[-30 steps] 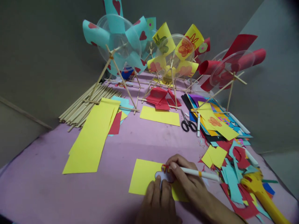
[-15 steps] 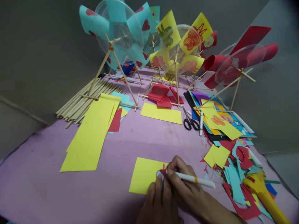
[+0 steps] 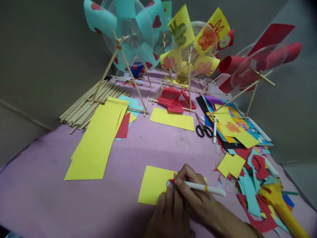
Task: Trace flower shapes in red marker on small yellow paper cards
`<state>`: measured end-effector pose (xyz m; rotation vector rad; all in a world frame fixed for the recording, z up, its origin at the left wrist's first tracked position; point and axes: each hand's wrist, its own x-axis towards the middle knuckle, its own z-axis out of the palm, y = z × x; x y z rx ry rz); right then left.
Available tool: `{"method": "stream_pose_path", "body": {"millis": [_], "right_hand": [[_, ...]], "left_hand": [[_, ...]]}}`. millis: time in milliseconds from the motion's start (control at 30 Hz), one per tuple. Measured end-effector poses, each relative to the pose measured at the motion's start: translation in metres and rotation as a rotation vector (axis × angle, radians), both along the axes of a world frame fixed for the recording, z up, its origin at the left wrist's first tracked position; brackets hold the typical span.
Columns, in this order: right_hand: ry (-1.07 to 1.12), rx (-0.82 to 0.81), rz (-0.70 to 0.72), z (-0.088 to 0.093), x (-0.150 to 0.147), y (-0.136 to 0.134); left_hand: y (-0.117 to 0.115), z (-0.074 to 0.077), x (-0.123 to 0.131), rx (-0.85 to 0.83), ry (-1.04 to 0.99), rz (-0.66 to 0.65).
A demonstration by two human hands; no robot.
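Note:
A yellow paper rectangle (image 3: 149,188) lies on the table close to me. My left hand (image 3: 170,210) rests on it with fingers stretched out, their tips pressing on a small pale, dark-edged piece (image 3: 168,183). Red marks show beside that piece. My right hand (image 3: 195,190) pinches a white marker (image 3: 205,187) with an orange band, its tip down at the piece's upper edge. Much of the small piece and the paper's right part are hidden under my hands.
Yellow strips (image 3: 95,145) lie left, beside a bundle of sticks (image 3: 91,105). Black-handled scissors (image 3: 203,131) and a capped marker (image 3: 214,130) lie right of centre. Paper scraps (image 3: 250,188) and a yellow tool (image 3: 279,201) fill the right side. Paper pinwheels on stick stands (image 3: 189,72) line the back.
The marker and my right hand have shifted slightly, with the marker tip still at the small piece. My left hand keeps its place on the paper. The whole view has moved a little.

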<state>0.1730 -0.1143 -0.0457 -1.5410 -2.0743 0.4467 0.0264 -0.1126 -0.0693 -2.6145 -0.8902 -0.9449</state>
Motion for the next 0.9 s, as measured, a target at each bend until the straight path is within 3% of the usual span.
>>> {"method": "stream_pose_path", "body": {"millis": [200,467,700,900], "right_hand": [[0.04,-0.051,-0.038,0.01,-0.006,0.005],[-0.15,0.11,0.086,0.017,-0.008,0.009],[0.011,0.053,0.014,0.019,-0.009,0.01],[-0.022,0.087,0.027,0.014,-0.009,0.008]], "left_hand": [[0.0,0.002,0.0,0.007,-0.003,0.006],[-0.003,0.0,-0.003,-0.024,0.073,0.009],[-0.003,0.0,-0.003,-0.04,0.044,0.01],[-0.001,0.002,-0.005,-0.025,0.071,-0.001]]}}
